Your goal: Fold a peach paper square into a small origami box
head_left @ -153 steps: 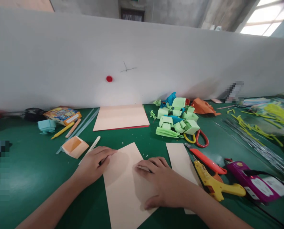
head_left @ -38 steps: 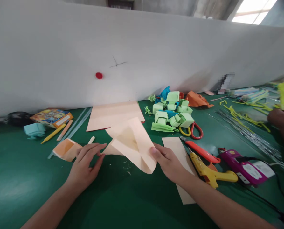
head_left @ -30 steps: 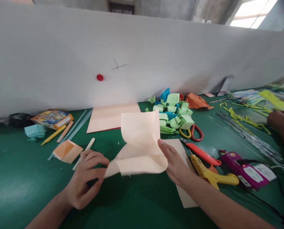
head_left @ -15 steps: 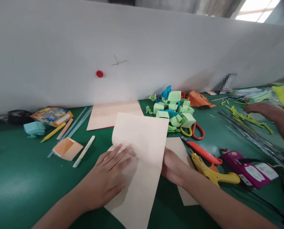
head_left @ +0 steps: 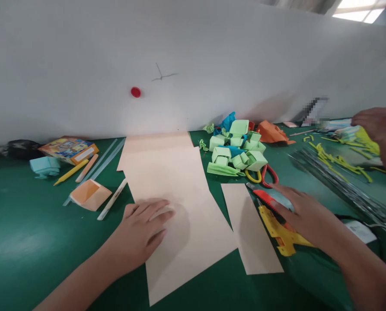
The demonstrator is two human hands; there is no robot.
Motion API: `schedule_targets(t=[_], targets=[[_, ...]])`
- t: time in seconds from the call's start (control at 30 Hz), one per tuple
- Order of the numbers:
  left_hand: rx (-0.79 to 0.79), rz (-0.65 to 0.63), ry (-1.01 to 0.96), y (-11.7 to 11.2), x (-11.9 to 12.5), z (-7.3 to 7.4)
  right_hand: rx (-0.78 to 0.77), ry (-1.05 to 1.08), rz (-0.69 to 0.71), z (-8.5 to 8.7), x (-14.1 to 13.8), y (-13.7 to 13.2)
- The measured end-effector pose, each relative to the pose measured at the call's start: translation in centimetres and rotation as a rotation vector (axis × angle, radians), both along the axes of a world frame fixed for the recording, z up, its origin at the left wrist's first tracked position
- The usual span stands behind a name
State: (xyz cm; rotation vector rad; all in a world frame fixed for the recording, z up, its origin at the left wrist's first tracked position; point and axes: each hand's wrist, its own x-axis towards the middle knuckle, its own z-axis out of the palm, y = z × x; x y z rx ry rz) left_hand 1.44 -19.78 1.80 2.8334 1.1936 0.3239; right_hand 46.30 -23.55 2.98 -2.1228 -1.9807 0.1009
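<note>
My left hand [head_left: 147, 231] rests on a large peach sheet of paper [head_left: 183, 224], fingers spread, none of them gripping it. Farther right, my right hand [head_left: 304, 214] reaches over a red utility knife [head_left: 264, 198] and a yellow glue gun [head_left: 285, 237]. Its thumb and fingers are apart with the knife's body beneath them; whether they touch it is unclear. Between the hands lies a narrow peach paper strip [head_left: 253, 237]. Another peach sheet [head_left: 157, 139] is partly covered at the back.
Pale green folded paper pieces [head_left: 240, 151] and scissors [head_left: 268, 176] lie beyond the knife. At left are a folded peach paper box [head_left: 90, 195], a yellow pen [head_left: 70, 172] and a colourful carton [head_left: 68, 150]. Wires [head_left: 345, 185] and another person's hand [head_left: 379, 125] are at right.
The large sheet has gone from folded up to lying flat. My right hand has let go of it and moved right over the knife. The other person's hand has moved up.
</note>
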Motion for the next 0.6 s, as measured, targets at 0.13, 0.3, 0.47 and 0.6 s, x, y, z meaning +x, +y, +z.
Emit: schedule_targets(t=[0.13, 0.3, 0.47, 0.6], targets=[[0.005, 0.080, 0.044, 1.2, -1.0, -0.1, -0.152, -0.122, 0.063, -3.1, 4.8, -0.1], [-0.045, 0.059, 0.083, 1.8, -2.0, -0.5, -0.184, -0.115, 0.146, -2.5, 4.8, 0.3], [-0.084, 0.049, 0.103, 1.3, -2.3, -0.8, -0.116, -0.074, 0.124, -0.7, 2.5, 1.1], [-0.091, 0.048, 0.090, 0.6, -3.0, -0.7, -0.081, 0.101, -0.021, 0.7, 1.5, 0.4]])
